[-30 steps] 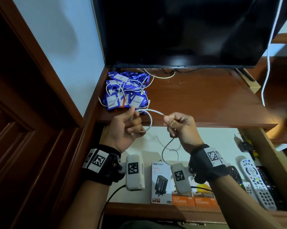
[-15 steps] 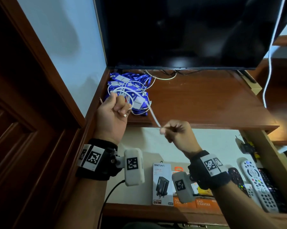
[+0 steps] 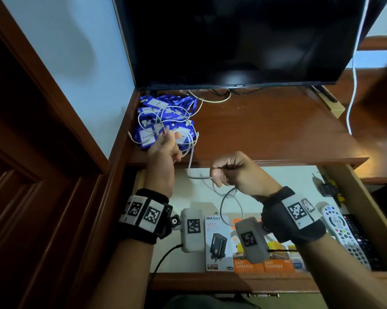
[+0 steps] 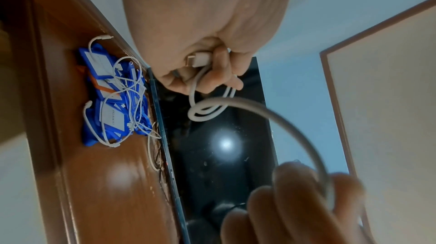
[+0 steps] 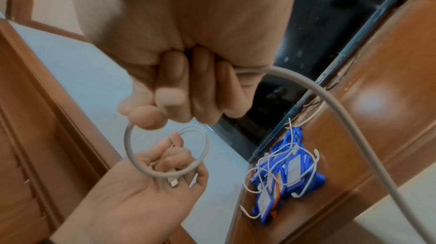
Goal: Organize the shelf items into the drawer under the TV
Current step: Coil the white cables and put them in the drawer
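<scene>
Since half a second ago, the right hand has dropped lower, off the shelf edge and out over the open drawer, and the cable between the two hands has gone from a straight diagonal to a sagging bend. Left hand stays up at the shelf's front left, fingers curled round several coils of the white cable, with its plug pressed against the palm. Right hand's fingers are closed into a fist on the same cable further along. From the coils the cable runs down, then turns sideways to the right fist, its long axis there roughly level, left to right; the free tail loops below the fist over the drawer. Behind the left hand, a heap of blue lanyards tangled with thin white cords lies on the shelf under the TV. Charger boxes and remotes lie in the drawer.
</scene>
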The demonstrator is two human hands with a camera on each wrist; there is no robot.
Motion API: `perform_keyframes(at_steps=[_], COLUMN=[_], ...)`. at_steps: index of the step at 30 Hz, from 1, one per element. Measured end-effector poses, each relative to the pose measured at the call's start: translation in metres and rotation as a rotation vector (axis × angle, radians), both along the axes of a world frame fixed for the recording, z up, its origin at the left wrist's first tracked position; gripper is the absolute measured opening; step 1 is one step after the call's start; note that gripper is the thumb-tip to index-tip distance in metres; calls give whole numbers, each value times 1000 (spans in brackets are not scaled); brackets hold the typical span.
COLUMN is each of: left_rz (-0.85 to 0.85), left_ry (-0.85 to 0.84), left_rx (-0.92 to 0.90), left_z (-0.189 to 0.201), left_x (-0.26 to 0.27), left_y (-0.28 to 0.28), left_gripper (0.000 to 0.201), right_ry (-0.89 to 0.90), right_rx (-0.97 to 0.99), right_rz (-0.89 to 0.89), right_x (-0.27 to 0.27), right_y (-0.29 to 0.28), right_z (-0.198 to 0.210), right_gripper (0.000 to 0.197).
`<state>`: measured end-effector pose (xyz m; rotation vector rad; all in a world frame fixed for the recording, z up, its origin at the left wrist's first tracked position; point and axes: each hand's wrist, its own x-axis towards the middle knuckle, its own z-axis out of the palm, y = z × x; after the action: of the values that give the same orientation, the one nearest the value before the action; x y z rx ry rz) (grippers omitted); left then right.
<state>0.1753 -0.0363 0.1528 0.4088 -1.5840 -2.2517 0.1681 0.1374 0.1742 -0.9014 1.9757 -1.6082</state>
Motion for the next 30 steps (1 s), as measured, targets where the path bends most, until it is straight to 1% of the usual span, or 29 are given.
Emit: perform_keyframes(at_steps=[3, 5, 9, 11, 13, 14, 15, 17, 19, 21, 23, 25, 26, 28, 30], left_rz=[-46, -154, -432, -532, -593, -600, -599, -580, -578, -613, -673, -703, -694, -626, -556], left_ry=[12, 21, 14, 55, 81, 77, 67, 37, 11, -29, -91, -86, -72, -85, -66], left_rx=[-25, -2, 85, 117, 160, 173, 182, 206, 219, 202, 148, 163, 204, 322, 432], left_z=[-1, -3, -7, -12, -13, -12, -9, -5, -4, -6, -8, -8, -7, -5, 0], left_x=[1, 4, 9, 10, 12, 13, 14, 14, 12, 11, 12, 11, 10, 8, 6], left_y=[3, 9, 23, 26, 28, 28, 28, 28, 26, 24, 19, 14, 11, 4, -2], left_gripper=[28, 28, 19, 25, 36, 42, 43, 39, 40, 40, 37, 39, 41, 44, 43], right_ry=[-92, -132, -199, -195, -154, -125, -105, -78, -28, 20, 21, -18, -52, -133, -226], right_rx=[-27, -87, -259, -319, -322, -313, -310, -305, -281, -255, -253, -266, -278, -292, -293], right_rz=[85, 81, -59, -121, -212, -269, -324, -405, -480, -548, -575, -563, -544, -498, -477], right_x=[-1, -3, -7, -7, -6, -6, -4, -1, -3, -11, -19, -25, -27, -30, -30], right_y=[3, 3, 2, 2, 1, 2, 1, 0, -1, -1, 2, 7, 10, 17, 24], right_z=[1, 0, -1, 4, 11, 14, 16, 16, 10, 3, -3, -8, -13, -29, -50], right_gripper=[29, 33, 29, 32, 31, 32, 32, 28, 28, 32, 32, 31, 31, 31, 27])
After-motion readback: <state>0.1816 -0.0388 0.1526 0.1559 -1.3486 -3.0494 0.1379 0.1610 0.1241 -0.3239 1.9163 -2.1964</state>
